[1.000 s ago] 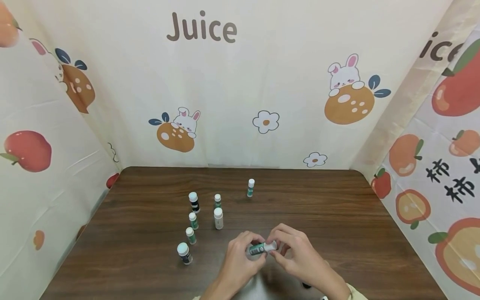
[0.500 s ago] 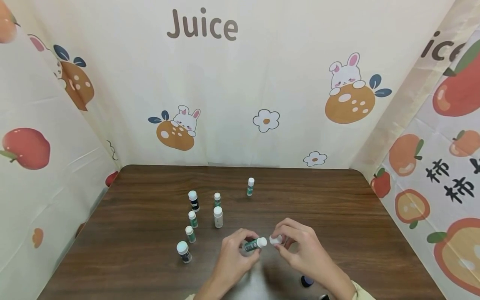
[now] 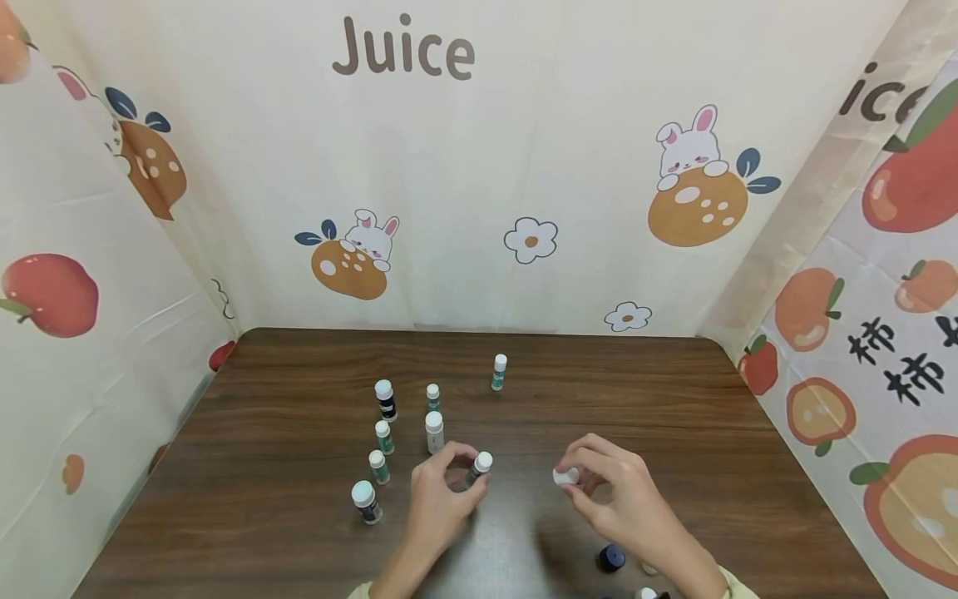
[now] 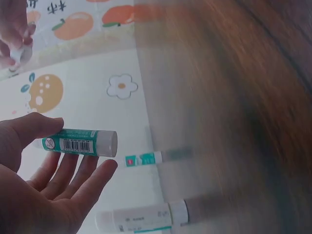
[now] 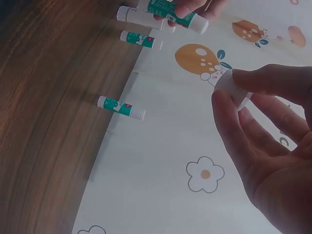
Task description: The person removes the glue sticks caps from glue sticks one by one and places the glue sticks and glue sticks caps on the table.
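Observation:
My left hand (image 3: 437, 499) grips a glue stick (image 3: 479, 468) with a green label, its white top end tilted up. In the left wrist view the same glue stick (image 4: 78, 142) lies between thumb and fingers, barcode showing. My right hand (image 3: 621, 491) pinches a white cap (image 3: 565, 476) between thumb and fingertips, a hand's width from the stick. The cap (image 5: 231, 88) is plain in the right wrist view. Closest to my left hand stands a larger white glue stick (image 3: 434, 434). A dark blue cap (image 3: 611, 558) sits on the table beside my right wrist.
Left of my left hand stand several upright sticks, among them a wide dark-labelled one (image 3: 367, 502) and a small green one (image 3: 379, 467). Another green stick (image 3: 499, 373) stands alone near the back. A white cap (image 3: 647, 593) shows at the bottom edge. Printed curtains (image 3: 464, 166) enclose the table (image 3: 636, 399).
The white cap has come off the glue stick. My left hand has moved left with the stick, my right hand slightly right with the cap. The dark blue cap has come into view.

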The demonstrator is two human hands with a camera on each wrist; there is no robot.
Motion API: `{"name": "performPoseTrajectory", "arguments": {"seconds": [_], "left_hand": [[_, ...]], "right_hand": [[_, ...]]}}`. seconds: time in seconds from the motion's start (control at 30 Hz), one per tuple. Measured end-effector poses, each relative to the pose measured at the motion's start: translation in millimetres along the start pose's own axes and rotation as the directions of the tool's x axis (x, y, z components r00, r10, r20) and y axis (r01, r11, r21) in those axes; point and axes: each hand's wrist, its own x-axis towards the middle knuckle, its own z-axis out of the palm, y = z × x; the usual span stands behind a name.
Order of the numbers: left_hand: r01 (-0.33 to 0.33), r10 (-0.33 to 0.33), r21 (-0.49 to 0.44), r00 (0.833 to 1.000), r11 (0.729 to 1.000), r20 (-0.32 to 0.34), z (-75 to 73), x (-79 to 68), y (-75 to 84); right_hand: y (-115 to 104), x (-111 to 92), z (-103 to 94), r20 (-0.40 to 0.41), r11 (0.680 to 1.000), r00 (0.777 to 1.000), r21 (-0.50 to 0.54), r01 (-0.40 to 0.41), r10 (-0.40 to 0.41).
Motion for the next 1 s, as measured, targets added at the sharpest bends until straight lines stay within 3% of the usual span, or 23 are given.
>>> {"name": "performPoseTrajectory", "arguments": {"seconds": [0.2,0.73,1.0], "left_hand": [[0.076,-0.075,0.014,0.997,0.997,-0.022,-6.0,3.4,-5.3],[0.191,-0.179,0.083,0.975,0.978,-0.132,-18.2,11.1,-22.5],[0.225,-0.207,0.109,0.966,0.968,-0.157,-21.7,14.1,-29.4]], "right_hand": [[1,-4,-3.6,-0.011,1.000,1.000,-0.021,-0.021,0.021],[15,-24,-23.8,-0.074,0.985,0.994,-0.142,-0.096,0.086],[25,-47,-31.6,-0.110,0.964,0.977,-0.177,-0.199,0.182]]}}
